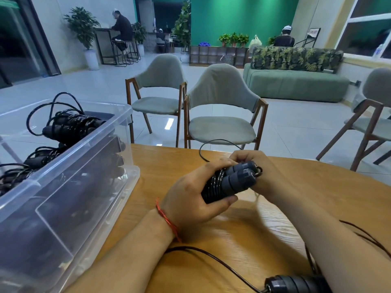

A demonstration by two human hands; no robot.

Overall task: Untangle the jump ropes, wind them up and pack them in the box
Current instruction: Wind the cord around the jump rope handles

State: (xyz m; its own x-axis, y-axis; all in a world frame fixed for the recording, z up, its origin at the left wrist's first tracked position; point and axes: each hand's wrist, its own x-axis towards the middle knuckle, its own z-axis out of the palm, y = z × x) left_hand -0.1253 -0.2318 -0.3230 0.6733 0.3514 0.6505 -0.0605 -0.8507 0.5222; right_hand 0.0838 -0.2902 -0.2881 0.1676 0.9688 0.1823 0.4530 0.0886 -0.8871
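Round wooden table carries a clear plastic box holding wound black jump ropes. Beside it, the left hand and right hand together clutch another black rope bundle over the tabletop.

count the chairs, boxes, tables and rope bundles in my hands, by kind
grey chairs: 3
clear box: 1
wooden table: 1
wound jump rope, gripped by the left hand and right hand: 1
total: 6
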